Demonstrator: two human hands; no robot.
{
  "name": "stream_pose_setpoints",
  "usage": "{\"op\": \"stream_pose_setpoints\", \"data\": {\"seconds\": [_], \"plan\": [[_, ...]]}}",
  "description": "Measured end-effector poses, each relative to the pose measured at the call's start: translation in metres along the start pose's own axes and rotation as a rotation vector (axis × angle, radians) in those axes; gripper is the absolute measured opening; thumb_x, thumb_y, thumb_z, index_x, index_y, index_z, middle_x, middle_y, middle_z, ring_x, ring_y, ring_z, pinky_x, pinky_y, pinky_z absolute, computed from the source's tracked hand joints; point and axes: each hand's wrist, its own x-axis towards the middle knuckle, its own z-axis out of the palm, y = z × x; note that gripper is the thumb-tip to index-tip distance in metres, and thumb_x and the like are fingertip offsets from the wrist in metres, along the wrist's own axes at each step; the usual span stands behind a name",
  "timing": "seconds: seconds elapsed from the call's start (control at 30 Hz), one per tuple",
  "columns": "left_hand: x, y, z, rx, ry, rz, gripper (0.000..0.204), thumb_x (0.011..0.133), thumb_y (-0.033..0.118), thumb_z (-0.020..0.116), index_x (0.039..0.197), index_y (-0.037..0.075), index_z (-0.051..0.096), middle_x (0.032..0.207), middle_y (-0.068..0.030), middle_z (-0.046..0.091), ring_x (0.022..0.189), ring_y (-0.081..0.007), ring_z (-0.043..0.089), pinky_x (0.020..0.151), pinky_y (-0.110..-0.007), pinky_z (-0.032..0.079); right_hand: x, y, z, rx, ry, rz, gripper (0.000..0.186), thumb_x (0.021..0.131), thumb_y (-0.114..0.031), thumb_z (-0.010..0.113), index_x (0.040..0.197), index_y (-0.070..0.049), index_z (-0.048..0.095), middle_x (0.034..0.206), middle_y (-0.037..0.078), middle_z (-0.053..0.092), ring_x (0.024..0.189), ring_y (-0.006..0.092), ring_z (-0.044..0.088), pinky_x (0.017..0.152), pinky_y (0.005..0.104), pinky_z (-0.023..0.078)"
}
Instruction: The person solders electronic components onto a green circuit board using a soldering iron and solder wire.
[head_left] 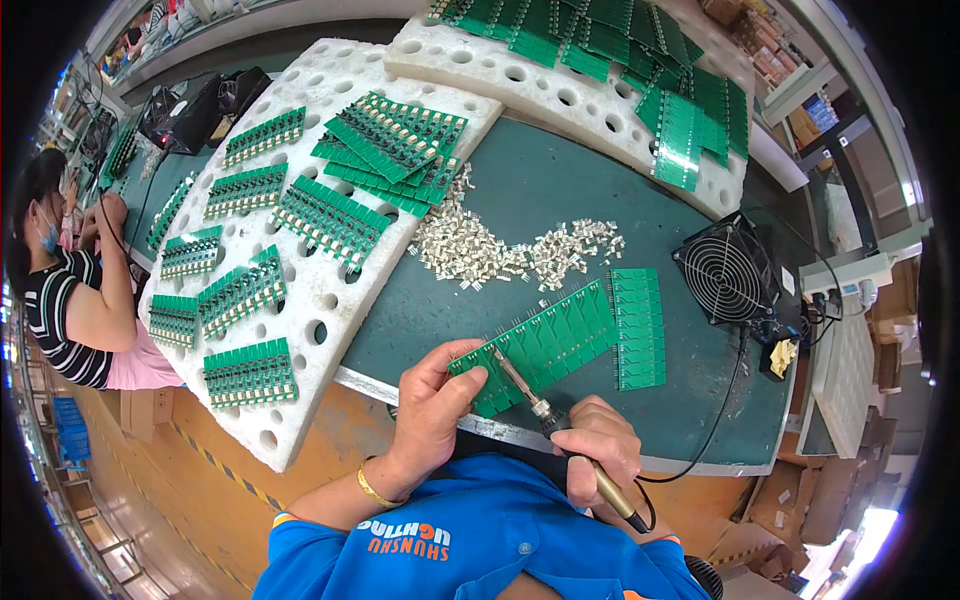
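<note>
A long green circuit board panel lies slanted near the front of the bench. My left hand pinches its left end between thumb and fingers. In my right hand is a soldering iron with a gold handle and black cable. Its metal tip meets the panel's upper edge close to my left fingers, where a row of pins sticks out. Just right of it rests a second green panel. Beyond both is a loose heap of small white connectors.
A white foam sheet at left carries several populated boards. Another foam sheet at the back bears stacked green panels. A black fan stands at right, beside the iron's cable. A co-worker sits at far left.
</note>
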Motion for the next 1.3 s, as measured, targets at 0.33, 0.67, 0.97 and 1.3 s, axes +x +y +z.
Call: {"op": "stream_pose_setpoints", "data": {"seconds": [0.33, 0.67, 0.97, 1.3], "plan": [[-0.001, -0.001, -0.001, 0.034, -0.033, 0.068, 0.028, 0.095, 0.007, 0.059, 0.120, -0.005, 0.061, 0.100, -0.0045, 0.068, 0.086, -0.0065, 0.062, 0.076, -0.023, 0.052, 0.002, -0.004, -0.002, -0.052, -0.056, 0.011, 0.024, 0.083, -0.001, 0.060, 0.106, -0.003, 0.064, 0.062, 0.006, 0.053, 0.051, 0.0221, 0.050, 0.054, 0.0365, 0.046], [0.002, -0.004, -0.001, 0.021, -0.009, 0.061, 0.027, 0.095, 0.007, 0.059, 0.119, -0.004, 0.062, 0.099, -0.0033, 0.068, 0.083, -0.0057, 0.060, 0.073, -0.022, 0.050, -0.003, -0.003, -0.004, -0.053, -0.033, 0.002, 0.022, 0.082, -0.002, 0.060, 0.103, -0.001, 0.064, 0.063, 0.007, 0.054, 0.051, 0.0220, 0.050, 0.054, 0.0365, 0.045], [0.003, 0.002, -0.002, -0.020, -0.021, 0.004, 0.028, 0.093, 0.007, 0.059, 0.118, -0.002, 0.063, 0.090, 0.0011, 0.066, 0.064, 0.0005, 0.048, 0.052, -0.017, 0.034, -0.007, -0.001, -0.014, -0.137, 0.113, -0.025, 0.024, 0.097, -0.020, 0.055, 0.109, -0.001, 0.060, 0.068, 0.008, 0.054, 0.055, 0.0231, 0.049, 0.053, 0.0374, 0.043], [0.002, 0.012, -0.003, -0.203, -0.074, -0.166, 0.025, 0.093, 0.006, 0.057, 0.116, -0.001, 0.062, 0.080, 0.0032, 0.061, 0.054, 0.0014, 0.037, 0.046, -0.017, 0.028, 0.002, 0.002, -0.025, -0.472, 0.232, 0.066, 0.024, 0.097, -0.019, 0.054, 0.114, -0.003, 0.058, 0.080, 0.010, 0.058, 0.070, 0.0170, 0.051, 0.062, 0.0294, 0.043]]}}
